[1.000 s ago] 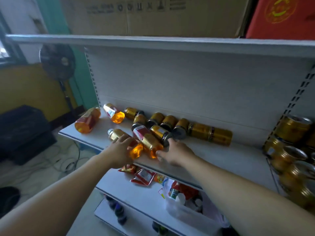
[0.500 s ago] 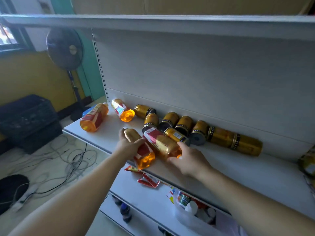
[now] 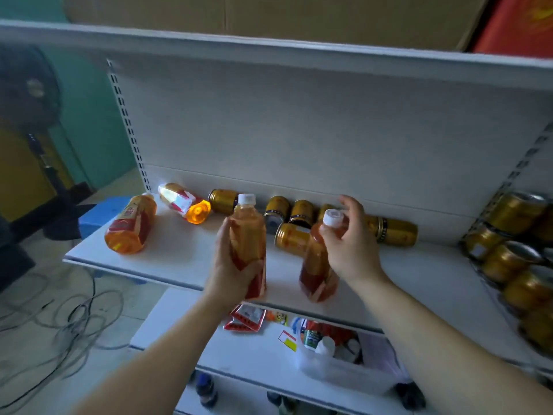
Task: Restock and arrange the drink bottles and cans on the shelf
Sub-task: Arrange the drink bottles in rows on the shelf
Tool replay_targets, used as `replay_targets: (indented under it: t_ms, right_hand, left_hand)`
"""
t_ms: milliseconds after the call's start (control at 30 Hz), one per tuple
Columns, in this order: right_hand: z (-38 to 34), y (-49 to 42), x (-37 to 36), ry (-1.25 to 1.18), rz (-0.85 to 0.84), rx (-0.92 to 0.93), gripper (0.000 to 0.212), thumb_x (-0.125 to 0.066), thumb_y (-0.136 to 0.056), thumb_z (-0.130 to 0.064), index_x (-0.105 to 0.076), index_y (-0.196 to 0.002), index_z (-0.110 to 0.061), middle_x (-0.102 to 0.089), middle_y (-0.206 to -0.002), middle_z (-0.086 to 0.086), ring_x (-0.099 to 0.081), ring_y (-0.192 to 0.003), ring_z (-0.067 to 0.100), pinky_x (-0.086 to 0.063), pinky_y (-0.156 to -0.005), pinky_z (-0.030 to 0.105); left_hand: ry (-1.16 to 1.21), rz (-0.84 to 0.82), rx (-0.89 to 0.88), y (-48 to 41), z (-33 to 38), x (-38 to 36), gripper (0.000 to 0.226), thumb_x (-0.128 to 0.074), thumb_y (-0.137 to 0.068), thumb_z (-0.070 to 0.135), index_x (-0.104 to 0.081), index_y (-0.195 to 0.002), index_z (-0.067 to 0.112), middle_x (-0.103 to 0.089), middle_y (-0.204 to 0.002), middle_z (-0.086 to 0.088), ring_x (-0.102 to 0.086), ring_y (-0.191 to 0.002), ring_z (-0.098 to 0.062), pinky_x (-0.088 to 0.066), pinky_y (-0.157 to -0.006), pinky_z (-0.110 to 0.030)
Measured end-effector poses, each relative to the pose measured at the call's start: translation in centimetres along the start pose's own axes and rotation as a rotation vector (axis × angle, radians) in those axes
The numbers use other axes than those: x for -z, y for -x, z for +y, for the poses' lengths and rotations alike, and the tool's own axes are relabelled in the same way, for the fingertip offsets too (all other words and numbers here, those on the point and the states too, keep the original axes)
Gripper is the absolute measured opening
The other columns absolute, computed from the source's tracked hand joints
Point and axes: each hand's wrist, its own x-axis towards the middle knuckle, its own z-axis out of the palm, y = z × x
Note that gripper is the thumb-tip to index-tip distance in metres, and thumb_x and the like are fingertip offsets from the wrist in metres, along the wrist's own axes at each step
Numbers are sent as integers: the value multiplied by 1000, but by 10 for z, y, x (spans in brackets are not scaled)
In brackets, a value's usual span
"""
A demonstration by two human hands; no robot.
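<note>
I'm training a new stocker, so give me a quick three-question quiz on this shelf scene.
1. True or false: the bottle in the left hand is upright.
2. How many bottles lie flat on the shelf?
3. The right hand grips a second bottle: A) near the cap, B) at the base, C) not at all.
Key: 1 true; 2 two, the left-end bottles; 3 A.

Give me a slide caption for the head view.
Restocking: left hand grips one orange bottle, right hand a second bottle, both upright at the shelf front; gold cans lie behind.
</note>
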Motion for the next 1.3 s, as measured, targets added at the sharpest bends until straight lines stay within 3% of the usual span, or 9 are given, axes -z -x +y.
replay_targets:
  t_ms: [100,200,300,467,733,933,1067,1167,1300]
  right_hand:
    - [5,14,4,27,45,-27,54,-71,-83,-23,-50,-131,-15,-52,-105,-20,-52,-99,-10,-26,-78,-6]
    - [12,25,2,54,-49,-138,73,-81,-70,-38,-46,-133,-25,-49,-120,-7,-49,-112,9,-36,-91,18]
    - [19,39,2,29,-99,-299,83,-83,-67,-32,-36,-135,-38,-58,-120,-7,-57,-109,14,-42,-89,27]
    - [29,56,28,-52,28,-384,89,-83,-68,-28,-29,-138,-39,-62,-118,-8,-60,-105,14,-44,-88,28]
    - [43,90,174,-119,270,-371,54,-80,-57,-47,-53,-103,-53,-66,-97,-20,-60,-89,-6,-45,-75,23]
    - [71,141,337,-39,482,-361,58,-77,-53,-54,-51,-105,-52,-65,-96,-26,-60,-87,-11,-47,-75,21]
    - [97,181,453,47,576,-402,60,-77,-57,-54,-48,-110,-54,-63,-96,-26,-54,-87,-18,-42,-69,15]
    - [116,204,516,60,606,-454,63,-80,-66,-44,-49,-120,-44,-63,-107,-19,-59,-92,-7,-47,-74,21]
    - [147,216,570,69,613,-513,65,-80,-67,-44,-43,-121,-49,-57,-110,-22,-55,-100,1,-43,-77,25]
  left_hand:
    - [5,-76,-8,1,2,-18,99,-70,-61,20,-11,-124,68,-41,-139,-8,-46,-124,-26,-43,-100,-52]
    - [76,-231,93,-4,7,-23,85,-71,-51,31,-32,-121,59,-58,-113,-2,-58,-106,-21,-50,-91,-47]
    - [55,-360,159,-10,8,-18,80,-73,-55,20,-40,-126,29,-60,-108,-6,-59,-104,-28,-52,-87,-44]
    - [-42,-360,167,-12,18,-21,78,-79,-63,-3,-34,-120,26,-54,-111,-8,-56,-103,-28,-50,-81,-43]
    - [113,-488,-41,55,90,-131,76,-81,-68,4,-35,-123,29,-57,-102,15,-60,-86,9,-45,-63,-7]
    - [264,-728,-110,151,154,-282,67,-79,-71,8,-43,-126,23,-61,-108,8,-63,-86,7,-49,-63,-9]
    - [274,-857,-147,222,190,-389,73,-82,-68,14,-42,-125,33,-62,-110,10,-61,-99,-4,-51,-78,-24]
    - [297,-904,-83,259,205,-448,72,-83,-68,17,-41,-125,31,-62,-110,10,-62,-97,-1,-51,-71,-16]
    - [269,-903,-33,281,211,-508,81,-84,-66,20,-36,-131,30,-58,-117,4,-58,-105,-14,-51,-84,-34]
